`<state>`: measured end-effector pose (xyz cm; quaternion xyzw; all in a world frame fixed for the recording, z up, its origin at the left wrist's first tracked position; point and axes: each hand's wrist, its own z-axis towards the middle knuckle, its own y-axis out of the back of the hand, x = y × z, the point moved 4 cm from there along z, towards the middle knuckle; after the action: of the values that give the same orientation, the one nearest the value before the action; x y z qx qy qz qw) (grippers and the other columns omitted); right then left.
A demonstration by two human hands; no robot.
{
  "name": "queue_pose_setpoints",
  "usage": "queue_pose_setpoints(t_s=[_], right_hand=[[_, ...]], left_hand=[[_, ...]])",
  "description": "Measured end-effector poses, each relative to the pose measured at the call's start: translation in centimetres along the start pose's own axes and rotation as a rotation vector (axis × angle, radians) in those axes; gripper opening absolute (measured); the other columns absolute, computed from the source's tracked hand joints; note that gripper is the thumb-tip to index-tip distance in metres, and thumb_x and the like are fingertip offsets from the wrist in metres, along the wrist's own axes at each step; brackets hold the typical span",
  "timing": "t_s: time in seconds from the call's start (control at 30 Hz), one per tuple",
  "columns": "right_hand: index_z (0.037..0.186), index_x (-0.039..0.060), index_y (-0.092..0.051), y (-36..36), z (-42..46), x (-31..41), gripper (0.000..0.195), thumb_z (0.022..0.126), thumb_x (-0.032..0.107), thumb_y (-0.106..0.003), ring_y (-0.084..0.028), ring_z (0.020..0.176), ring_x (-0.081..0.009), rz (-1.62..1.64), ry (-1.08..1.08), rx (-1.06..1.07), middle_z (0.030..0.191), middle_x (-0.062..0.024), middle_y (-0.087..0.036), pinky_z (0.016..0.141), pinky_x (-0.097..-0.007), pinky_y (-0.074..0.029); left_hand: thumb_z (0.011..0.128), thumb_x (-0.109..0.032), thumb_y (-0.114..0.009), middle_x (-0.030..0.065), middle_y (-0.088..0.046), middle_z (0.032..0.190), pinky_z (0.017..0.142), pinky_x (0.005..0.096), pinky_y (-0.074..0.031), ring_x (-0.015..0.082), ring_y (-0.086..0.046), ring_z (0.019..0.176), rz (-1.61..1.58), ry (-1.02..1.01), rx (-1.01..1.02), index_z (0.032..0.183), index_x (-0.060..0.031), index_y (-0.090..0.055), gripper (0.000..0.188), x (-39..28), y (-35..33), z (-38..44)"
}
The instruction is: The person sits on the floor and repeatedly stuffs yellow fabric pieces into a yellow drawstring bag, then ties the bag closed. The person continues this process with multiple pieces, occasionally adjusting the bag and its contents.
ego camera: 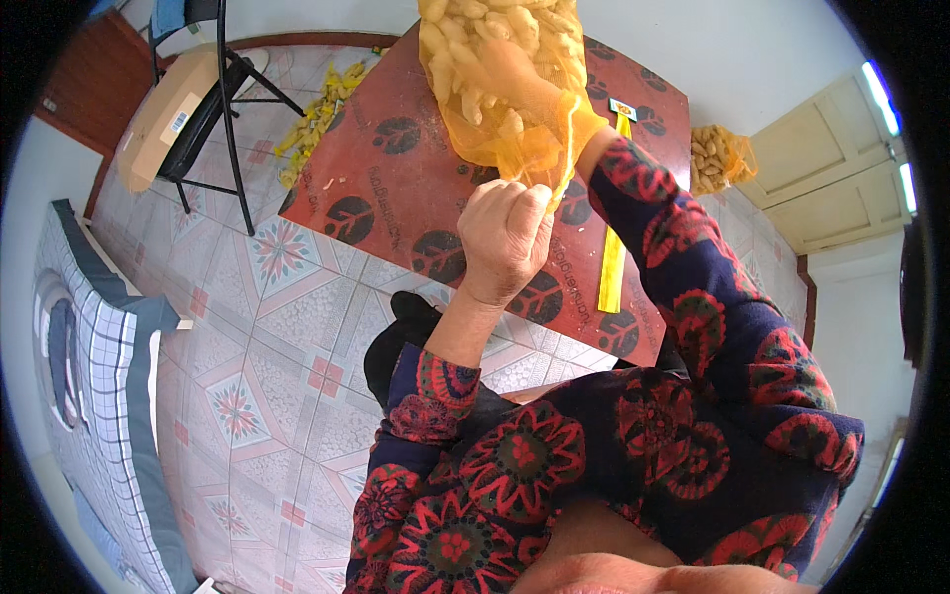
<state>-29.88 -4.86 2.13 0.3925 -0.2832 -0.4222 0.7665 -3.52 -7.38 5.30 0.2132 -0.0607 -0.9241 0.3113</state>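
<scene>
A large orange mesh bag (pixel 549 44) full of pale, knobbly pieces lies at the far side of the red printed board table (pixel 415 200). My left hand (pixel 508 234) is closed on the rim of the bag's mouth at its near end. Through the mouth reaches my right hand (pixel 512 78), seen through the mesh among the pieces; its fingers are partly hidden, so I cannot tell whether it grips one. A flat yellow strip (pixel 612 271) with a small printed tag (pixel 623 109) lies right of the bag.
Right of the table, a smaller orange mesh bag (pixel 716 160) of similar pieces sits on the floor. Many yellow strips (pixel 319 122) lie in a heap left of the table. Farther left stand a black folding chair (pixel 204 122) with a cardboard box (pixel 159 126) and a bed with checked cloth (pixel 111 356).
</scene>
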Motion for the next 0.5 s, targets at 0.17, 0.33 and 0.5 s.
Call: queue_pose_setpoints(t_s=[0.17, 0.33, 0.5], right_hand=[[0.106, 0.0036, -0.062, 2.0, -5.2, 1.7, 0.028, 0.086, 0.024, -0.061, -0.064, 0.089, -0.034, -0.064, 0.154, 0.11, 0.092, -0.0164, -0.061, 0.074, -0.038, -0.052], [0.105, 0.0037, -0.061, -0.9, -6.7, 1.1, 0.03, 0.085, 0.026, -0.063, -0.063, 0.089, -0.0331, -0.189, 0.224, 0.111, 0.094, -0.0158, -0.06, 0.073, -0.0381, -0.052], [0.105, 0.0039, -0.06, -1.9, -4.4, 2.9, 0.034, 0.081, 0.027, -0.068, -0.062, 0.091, -0.0318, -0.317, 0.184, 0.195, 0.098, -0.0148, -0.058, 0.072, -0.0376, -0.052]], left_hand=[[0.079, -0.001, -0.07, 0.0095, -0.054, 0.072, 0.062, 0.0409, -0.047, 0.0301, -0.058, 0.065, 0.02, 0.023, 0.018, 0.092, -0.0027, -0.059, 0.017, 0.3, 0.2, -0.4], [0.079, -0.004, -0.068, 0.0102, -0.056, 0.073, 0.063, 0.0413, -0.048, 0.0308, -0.059, 0.067, 0.029, 0.016, 0.028, 0.092, -0.003, -0.06, 0.015, 0.3, 0.2, -0.3], [0.08, -0.004, -0.068, 0.0103, -0.057, 0.073, 0.064, 0.041, -0.048, 0.0308, -0.059, 0.068, 0.031, 0.05, 0.038, 0.092, -0.0032, -0.06, 0.015, 0.4, 0.4, -0.5]])
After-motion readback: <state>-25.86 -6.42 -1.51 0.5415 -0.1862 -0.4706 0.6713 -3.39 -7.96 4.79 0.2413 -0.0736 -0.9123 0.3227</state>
